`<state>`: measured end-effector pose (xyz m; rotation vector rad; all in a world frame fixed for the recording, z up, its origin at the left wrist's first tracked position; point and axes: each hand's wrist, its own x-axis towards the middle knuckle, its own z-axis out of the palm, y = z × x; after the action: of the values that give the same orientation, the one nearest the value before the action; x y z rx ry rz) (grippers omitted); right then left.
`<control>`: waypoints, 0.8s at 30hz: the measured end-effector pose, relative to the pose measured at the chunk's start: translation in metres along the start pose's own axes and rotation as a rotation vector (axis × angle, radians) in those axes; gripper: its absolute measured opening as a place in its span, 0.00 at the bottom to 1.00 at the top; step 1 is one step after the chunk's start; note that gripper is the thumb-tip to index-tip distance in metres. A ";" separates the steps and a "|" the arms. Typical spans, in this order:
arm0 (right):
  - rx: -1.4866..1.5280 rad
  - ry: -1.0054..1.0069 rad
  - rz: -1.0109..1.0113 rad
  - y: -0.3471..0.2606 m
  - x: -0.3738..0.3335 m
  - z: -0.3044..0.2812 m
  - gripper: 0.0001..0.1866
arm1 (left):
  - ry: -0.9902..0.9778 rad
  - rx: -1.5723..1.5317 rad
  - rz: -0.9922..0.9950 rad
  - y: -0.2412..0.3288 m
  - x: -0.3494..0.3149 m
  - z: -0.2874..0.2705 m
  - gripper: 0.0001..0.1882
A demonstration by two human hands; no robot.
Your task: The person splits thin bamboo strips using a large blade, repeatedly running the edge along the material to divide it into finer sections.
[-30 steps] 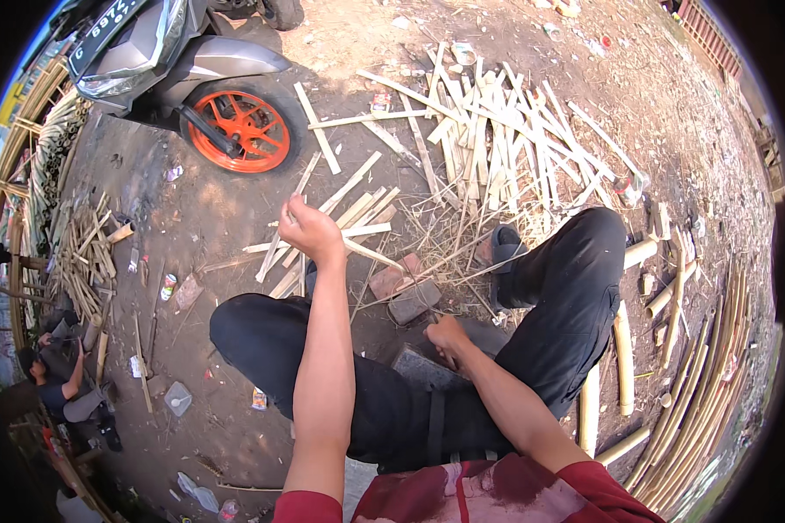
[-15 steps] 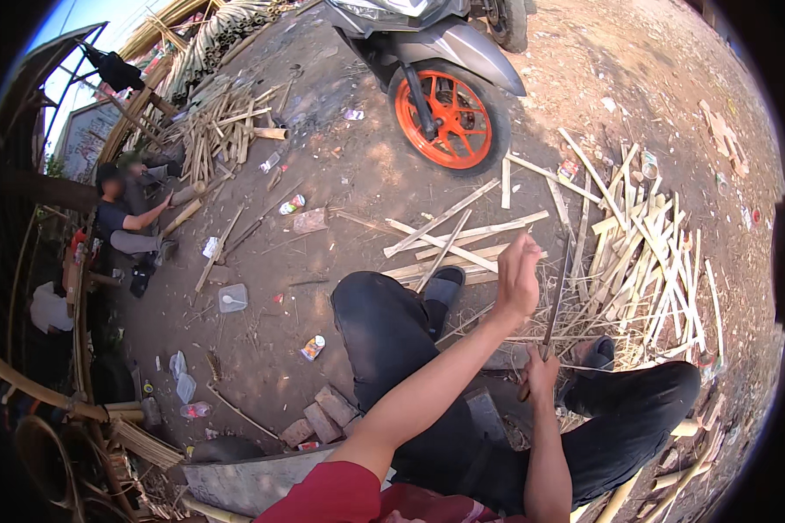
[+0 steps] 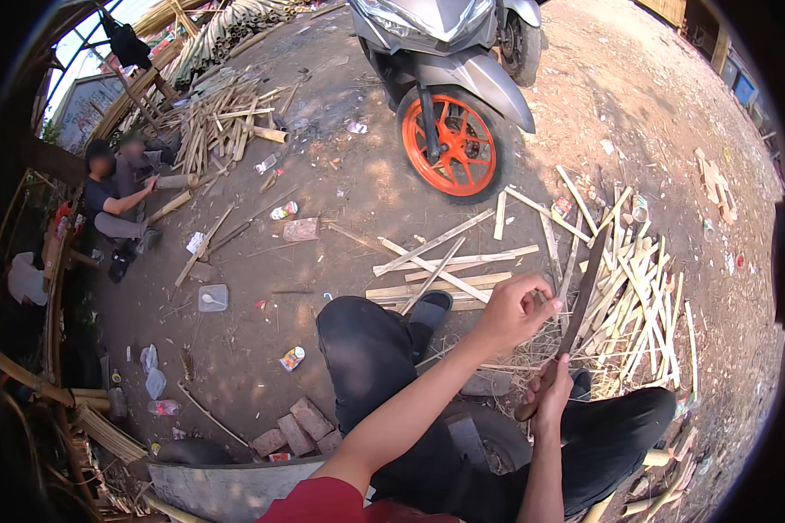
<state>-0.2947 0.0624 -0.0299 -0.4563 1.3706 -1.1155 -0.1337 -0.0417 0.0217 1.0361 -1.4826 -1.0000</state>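
Note:
My right hand (image 3: pixel 551 392) is wrapped round the handle of a machete (image 3: pixel 583 301), whose long dark blade slants up and away over a heap of split bamboo strips (image 3: pixel 637 314). Just left of the blade is my left hand (image 3: pixel 516 314), fingers curled in toward the thumb; anything pinched there is too small to make out. Beyond my left foot, several more bamboo strips (image 3: pixel 445 281) lie crossed on the ground. Thin shavings (image 3: pixel 532 357) are scattered below the hands, between my legs.
A grey motorbike (image 3: pixel 449 113) with an orange front wheel stands ahead. Bricks (image 3: pixel 301 425) and a grey board (image 3: pixel 235 488) lie near my left side. At far left, people (image 3: pixel 122 196) sit by a bamboo pile (image 3: pixel 227 131). Litter dots the dirt.
My left hand has come down from its raised position and its fingers have curled. The machete has swung up, its blade showing broader. The whole view has shifted slightly.

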 end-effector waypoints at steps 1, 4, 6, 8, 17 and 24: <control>-0.038 -0.015 0.003 -0.011 -0.004 0.001 0.31 | -0.092 -0.077 -0.071 0.000 -0.001 -0.008 0.11; -0.116 -0.116 -0.007 -0.041 -0.015 0.014 0.32 | -0.162 -0.320 -0.170 -0.019 -0.007 -0.024 0.11; -0.172 -0.141 -0.101 -0.064 -0.022 0.020 0.33 | -0.147 -0.130 -0.070 -0.013 -0.005 -0.023 0.10; -0.190 -0.138 -0.249 -0.068 -0.021 0.024 0.34 | -0.173 -0.095 -0.073 -0.004 -0.002 -0.019 0.08; -0.234 -0.234 -0.088 -0.049 -0.020 0.025 0.36 | -0.143 -0.161 -0.093 -0.015 -0.011 -0.014 0.05; -0.153 -0.147 -0.056 -0.012 0.010 -0.006 0.35 | -0.050 0.080 -0.009 -0.065 -0.020 0.013 0.20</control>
<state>-0.3058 0.0505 -0.0270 -0.6784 1.3252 -1.0047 -0.1373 -0.0404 -0.0474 1.0822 -1.5707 -0.9856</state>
